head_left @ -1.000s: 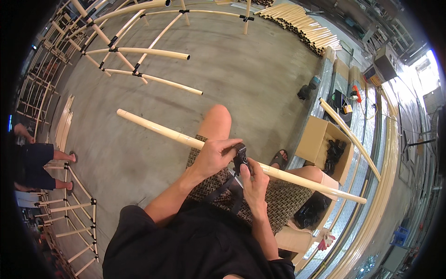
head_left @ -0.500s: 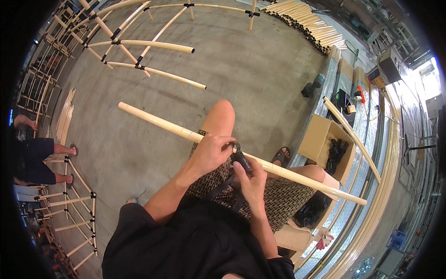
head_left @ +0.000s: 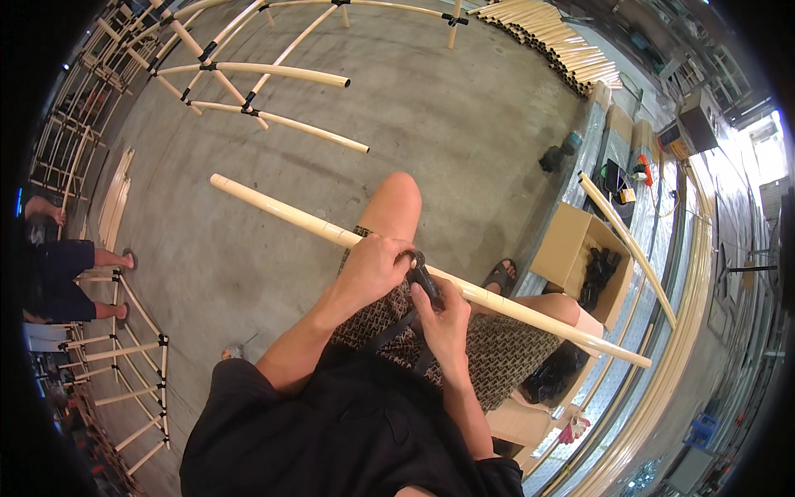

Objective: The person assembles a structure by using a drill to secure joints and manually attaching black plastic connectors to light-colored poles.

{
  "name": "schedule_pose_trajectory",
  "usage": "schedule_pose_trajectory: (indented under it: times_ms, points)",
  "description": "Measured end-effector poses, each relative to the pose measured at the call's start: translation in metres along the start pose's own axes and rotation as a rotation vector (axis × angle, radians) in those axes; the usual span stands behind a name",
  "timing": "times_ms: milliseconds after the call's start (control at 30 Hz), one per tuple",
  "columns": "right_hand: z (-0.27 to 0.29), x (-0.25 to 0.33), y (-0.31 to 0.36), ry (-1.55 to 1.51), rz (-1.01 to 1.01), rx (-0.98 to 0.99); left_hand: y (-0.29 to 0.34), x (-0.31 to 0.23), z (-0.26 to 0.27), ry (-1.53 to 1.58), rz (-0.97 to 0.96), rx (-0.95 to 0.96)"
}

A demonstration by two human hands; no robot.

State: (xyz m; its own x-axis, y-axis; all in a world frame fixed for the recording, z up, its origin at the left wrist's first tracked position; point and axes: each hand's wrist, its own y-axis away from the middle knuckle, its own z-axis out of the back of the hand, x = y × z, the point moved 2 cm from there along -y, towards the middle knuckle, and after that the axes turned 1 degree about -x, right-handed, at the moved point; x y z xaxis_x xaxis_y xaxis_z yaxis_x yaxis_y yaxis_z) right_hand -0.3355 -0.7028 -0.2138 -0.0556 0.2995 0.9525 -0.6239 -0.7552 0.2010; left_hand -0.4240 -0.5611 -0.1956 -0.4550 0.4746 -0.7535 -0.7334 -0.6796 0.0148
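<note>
A long cream tube (head_left: 530, 311) lies slanted across my lap, its left end farther away and its right end nearer. At the tube's middle is a black pipe joint (head_left: 425, 280), its curved upper part against the tube. My left hand (head_left: 377, 265) is closed at the tube, with thumb and fingertips pinching the joint's curved end. Just right of it, my right hand (head_left: 444, 313) grips the joint's lower body between thumb and fingers. The fingers partly hide the joint, so I cannot tell whether it fully encircles the tube.
Beside my right knee, a cardboard box (head_left: 571, 248) holds black joints (head_left: 600, 269). An assembled tube frame (head_left: 273, 74) stands at the far left. Stacked tubes (head_left: 563, 45) lie at the back. At the left edge is another person's leg (head_left: 112, 258).
The joint has tilted and moved up closer against the tube, with its curved end now nearer my left fingertips. Both hands keep their hold and have shifted only slightly.
</note>
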Motion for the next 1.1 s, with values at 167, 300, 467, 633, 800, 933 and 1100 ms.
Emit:
schedule_pose_trajectory:
  times_ms: [167, 300, 467, 633, 800, 933, 1100]
  points:
    - [0.002, 0.005, -0.001, 0.033, 0.041, -0.009, -0.002, 0.001, 0.003, 0.09, -0.023, 0.019]
    - [0.001, 0.011, -0.005, 0.051, -0.013, 0.029, 0.0, 0.006, 0.001, 0.004, -0.052, -0.016]
    - [-0.003, -0.002, -0.007, -0.233, -0.065, 0.04, -0.002, 0.009, 0.005, 0.155, 0.002, 0.004]
    - [-0.006, -0.008, -0.009, -0.193, -0.032, 0.01, -0.001, 0.012, 0.006, 0.175, -0.044, -0.039]
    - [-0.006, -0.006, -0.015, -0.149, -0.009, -0.002, 0.0, 0.013, 0.008, 0.125, 0.014, -0.025]
    - [-0.001, 0.001, -0.018, -0.182, -0.012, 0.024, 0.003, 0.012, 0.012, 0.084, -0.011, -0.044]
    - [0.002, 0.005, -0.027, -0.336, -0.047, 0.03, 0.007, -0.009, 0.029, 0.19, -0.124, -0.121]
